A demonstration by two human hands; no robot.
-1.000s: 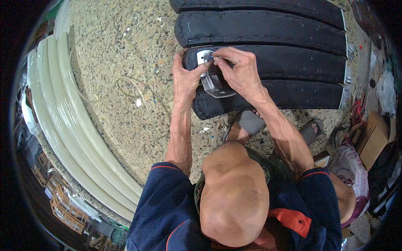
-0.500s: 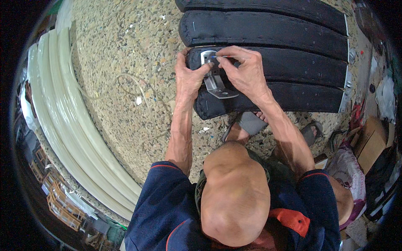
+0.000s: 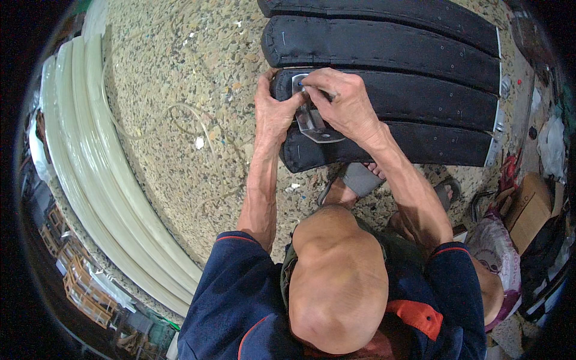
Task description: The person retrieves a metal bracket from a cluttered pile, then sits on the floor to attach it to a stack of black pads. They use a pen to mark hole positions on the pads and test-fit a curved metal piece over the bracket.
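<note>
A bent metal bracket point(image 3: 310, 123) lies across the rounded left end of a black padded panel point(image 3: 408, 93), its lower plate reaching over the panel below. With my left hand point(image 3: 276, 111) I pinch this end: the thumb presses on the bracket, while the fingers curl round the panel's edge, partly hidden. My right hand point(image 3: 345, 99) is closed over the bracket's upper plate. Between its thumb and fingers is a slim pen point(image 3: 300, 84), of which only the blue tip shows, set against the upper plate near a hole.
More black panels point(image 3: 384, 42) lie side by side, metal strips along their right ends. Long pale plastic-wrapped lengths point(image 3: 108, 180) curve down the left. A thin strip point(image 3: 198, 117) curls on the speckled floor point(image 3: 156, 72). A cardboard box point(image 3: 531, 210) and bags stand at the right.
My right hand has moved slightly left and lower over the bracket, covering most of the pen. My left hand keeps its hold. The whole view has shifted a little.
</note>
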